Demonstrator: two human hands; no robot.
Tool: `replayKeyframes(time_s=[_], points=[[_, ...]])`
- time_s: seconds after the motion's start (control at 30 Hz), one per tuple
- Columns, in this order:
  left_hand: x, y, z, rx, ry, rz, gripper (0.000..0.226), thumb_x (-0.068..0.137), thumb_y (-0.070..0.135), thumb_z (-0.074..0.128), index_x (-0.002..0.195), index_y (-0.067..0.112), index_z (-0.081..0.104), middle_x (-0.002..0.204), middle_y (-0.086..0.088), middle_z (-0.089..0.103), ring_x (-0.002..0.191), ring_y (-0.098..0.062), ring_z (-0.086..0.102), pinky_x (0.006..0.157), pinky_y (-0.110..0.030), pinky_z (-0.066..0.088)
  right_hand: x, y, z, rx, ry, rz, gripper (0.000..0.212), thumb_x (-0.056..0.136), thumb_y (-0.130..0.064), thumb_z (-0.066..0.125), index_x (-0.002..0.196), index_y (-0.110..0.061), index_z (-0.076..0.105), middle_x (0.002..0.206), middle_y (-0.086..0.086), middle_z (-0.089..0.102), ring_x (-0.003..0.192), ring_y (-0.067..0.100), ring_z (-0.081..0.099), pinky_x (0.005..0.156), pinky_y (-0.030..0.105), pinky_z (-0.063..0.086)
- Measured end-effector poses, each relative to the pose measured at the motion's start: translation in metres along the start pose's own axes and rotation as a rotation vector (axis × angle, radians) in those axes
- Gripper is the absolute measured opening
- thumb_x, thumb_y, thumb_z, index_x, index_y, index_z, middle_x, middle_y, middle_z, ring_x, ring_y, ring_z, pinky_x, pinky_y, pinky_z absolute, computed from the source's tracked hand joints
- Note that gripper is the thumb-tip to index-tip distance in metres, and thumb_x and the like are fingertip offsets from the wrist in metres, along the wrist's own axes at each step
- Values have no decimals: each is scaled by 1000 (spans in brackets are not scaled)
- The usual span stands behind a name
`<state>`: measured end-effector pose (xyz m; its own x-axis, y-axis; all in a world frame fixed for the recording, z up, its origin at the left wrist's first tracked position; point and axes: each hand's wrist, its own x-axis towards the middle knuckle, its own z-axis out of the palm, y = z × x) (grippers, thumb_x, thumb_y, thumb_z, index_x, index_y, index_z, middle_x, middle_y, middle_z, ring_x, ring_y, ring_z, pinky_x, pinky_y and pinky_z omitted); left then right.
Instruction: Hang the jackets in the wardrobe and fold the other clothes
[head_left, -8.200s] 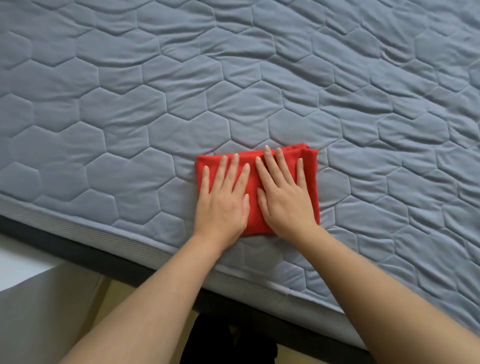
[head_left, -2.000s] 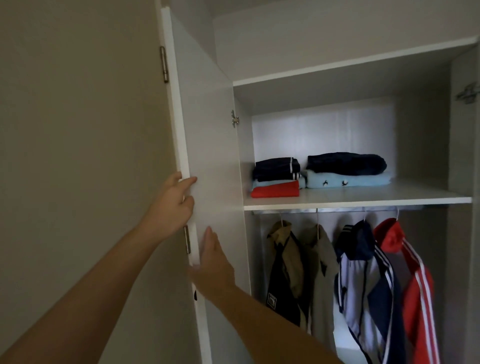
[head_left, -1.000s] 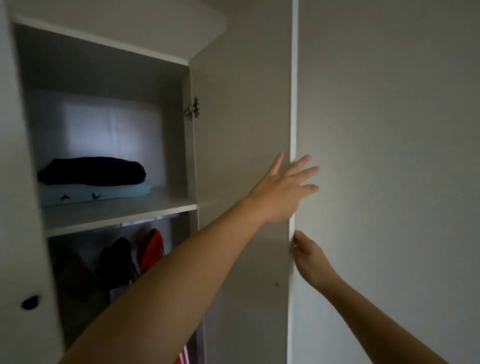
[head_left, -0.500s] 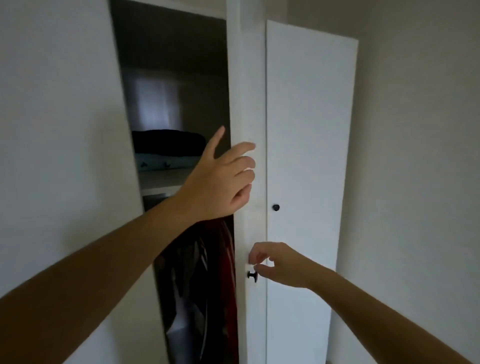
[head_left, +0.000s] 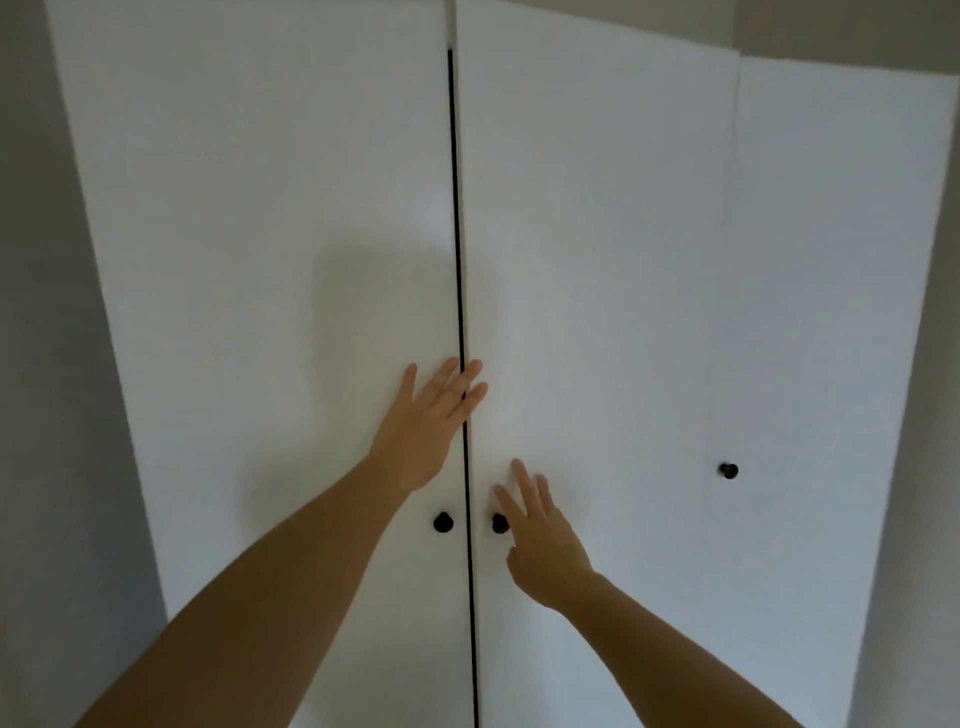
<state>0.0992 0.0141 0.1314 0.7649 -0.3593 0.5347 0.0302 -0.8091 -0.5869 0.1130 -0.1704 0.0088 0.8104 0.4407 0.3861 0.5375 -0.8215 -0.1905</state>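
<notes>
The wardrobe (head_left: 571, 156) is seen straight ahead with its left door (head_left: 260, 208) and middle door (head_left: 597, 260) shut side by side, a thin dark gap between them; the clothes are hidden behind them. The left hand (head_left: 426, 421) is laid flat on the left door, fingers stretched across the gap, its grip released. The right hand (head_left: 540, 540) is spread on the middle door, touching its black knob (head_left: 498, 524), its grip likewise released.

- My wardrobe (head_left: 597, 234) stands tall and white, both doors (head_left: 260, 208) shut, with a thin dark seam (head_left: 457, 208) between them.
- The left knob (head_left: 443, 521) and right knob (head_left: 498, 524), small, round and black, flank the seam.
</notes>
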Motion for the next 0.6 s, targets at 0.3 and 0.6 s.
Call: replayKeyframes(time_s=[0.3, 0.6], points=[[27, 7, 34, 11, -45, -111, 77, 94, 12, 34, 148, 11, -21, 149, -10, -38, 141, -31, -27, 116, -56, -4, 46, 7, 8, -70, -167, 62, 84, 90, 0, 39, 152, -29, -9, 152, -11, -35, 147, 23, -15, 115, 46, 28], [35, 12, 52, 36, -53, -152, 82, 99, 38, 35, 143, 8, -28, 148, -12, -39, 139, -33, -32, 115, -58, -5, 53, -11, -33, 209, -50, -1, 64, 95, -17, 50, 152, -24, 20, 161, -10, -1, 148, 19, 9, 116, 36, 26]])
